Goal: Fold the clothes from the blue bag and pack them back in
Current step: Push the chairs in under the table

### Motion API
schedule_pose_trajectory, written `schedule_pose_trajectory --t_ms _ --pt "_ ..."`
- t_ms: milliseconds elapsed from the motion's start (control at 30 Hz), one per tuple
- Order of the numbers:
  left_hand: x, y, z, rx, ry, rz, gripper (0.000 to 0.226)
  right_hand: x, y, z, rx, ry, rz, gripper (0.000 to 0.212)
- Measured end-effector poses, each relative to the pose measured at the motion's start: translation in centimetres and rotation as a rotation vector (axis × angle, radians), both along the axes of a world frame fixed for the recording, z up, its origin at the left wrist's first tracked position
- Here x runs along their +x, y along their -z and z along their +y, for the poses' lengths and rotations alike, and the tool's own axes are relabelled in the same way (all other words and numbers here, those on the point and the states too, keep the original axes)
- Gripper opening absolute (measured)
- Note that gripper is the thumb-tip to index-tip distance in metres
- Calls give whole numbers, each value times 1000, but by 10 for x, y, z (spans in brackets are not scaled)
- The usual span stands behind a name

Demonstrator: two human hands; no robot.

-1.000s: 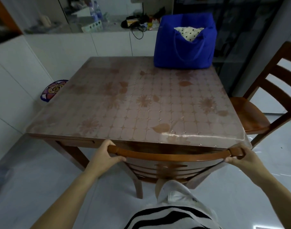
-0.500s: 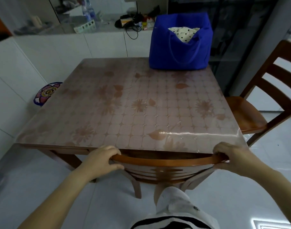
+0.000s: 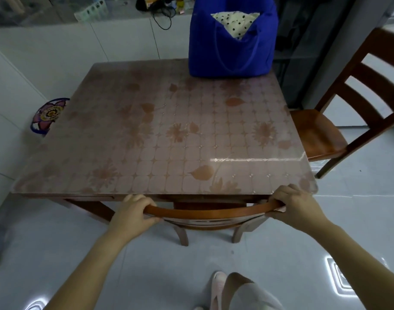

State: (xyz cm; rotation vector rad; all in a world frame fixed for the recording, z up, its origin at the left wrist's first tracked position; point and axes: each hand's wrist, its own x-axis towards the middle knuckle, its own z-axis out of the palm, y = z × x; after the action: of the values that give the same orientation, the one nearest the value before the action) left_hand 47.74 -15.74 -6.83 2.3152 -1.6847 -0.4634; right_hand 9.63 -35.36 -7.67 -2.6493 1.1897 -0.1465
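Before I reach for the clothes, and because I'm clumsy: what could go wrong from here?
1. The blue bag stands at the far edge of the table, beyond the chair that the left hand and right hand both grip. Reaching over the chair may be a stretch.
2. The bag is stuffed, with polka-dot cloth poking out. Dragging it across the glossy table could tip it.

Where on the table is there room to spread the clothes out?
Nearly the whole table is bare, from the near edge by the chair back to the blue bag. Only the far right corner, under the bag, is taken.
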Motion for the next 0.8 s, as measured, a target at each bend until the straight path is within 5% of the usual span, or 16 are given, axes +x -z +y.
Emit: schedule_pose_trajectory --t_ms 233,500,800 --pt "-75 -7 9 -132 -96 53 51 -29 -8 58 105 94 -35 82" --pt "-212 -17 -7 -261 -138 302 41 -181 13 98 347 301 -133 82" --pt "-432 -10 -145 -234 66 405 49 -411 4 30 409 412 -212 73"
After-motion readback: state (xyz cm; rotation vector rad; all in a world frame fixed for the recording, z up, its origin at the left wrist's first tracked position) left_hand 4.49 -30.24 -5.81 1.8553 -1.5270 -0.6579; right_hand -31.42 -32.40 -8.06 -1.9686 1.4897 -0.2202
